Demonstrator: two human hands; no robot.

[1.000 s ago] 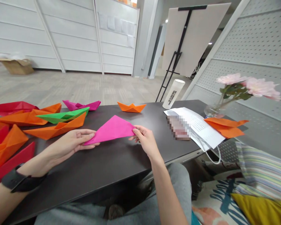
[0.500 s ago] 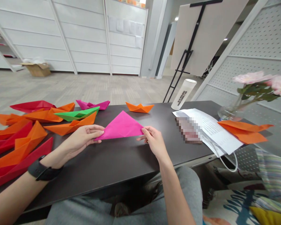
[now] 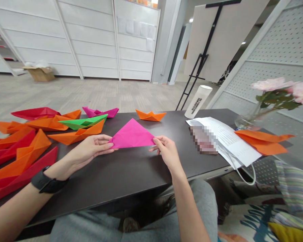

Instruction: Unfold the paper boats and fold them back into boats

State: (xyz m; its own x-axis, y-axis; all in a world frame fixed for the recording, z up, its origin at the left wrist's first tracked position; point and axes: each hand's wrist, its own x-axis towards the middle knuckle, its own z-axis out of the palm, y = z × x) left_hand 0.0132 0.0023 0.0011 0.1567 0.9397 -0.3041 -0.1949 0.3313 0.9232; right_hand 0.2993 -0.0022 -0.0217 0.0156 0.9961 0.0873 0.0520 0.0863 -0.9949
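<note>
Left hand [image 3: 91,150] and right hand [image 3: 168,153] pinch opposite corners of pink paper triangle [image 3: 131,135]. Orange paper boat [image 3: 77,136] lies just beyond left hand on dark table [image 3: 116,178].

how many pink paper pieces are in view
2: a folded magenta paper triangle held between left hand and right hand, and a magenta paper boat at the dark table's far edge. Some may hide under the orange and red paper boats.
</note>
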